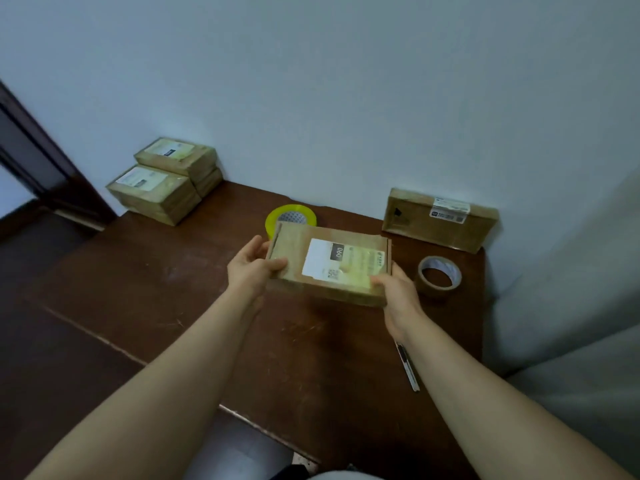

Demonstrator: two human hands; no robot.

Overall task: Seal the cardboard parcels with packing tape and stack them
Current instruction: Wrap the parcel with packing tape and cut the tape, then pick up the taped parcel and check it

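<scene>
1 wide-angle view, worn on the head, looks forward and down onto the table [173, 271] toward the wall [346, 98], close in, with the parcel [329, 265] mid-frame.

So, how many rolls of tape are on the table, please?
2. A yellow roll lies just behind the held parcel, partly hidden by it; a brown roll lies right of the right hand. More could be hidden behind parcels.

Bare tabletop [145, 271] left of parcel [329, 265]
</scene>
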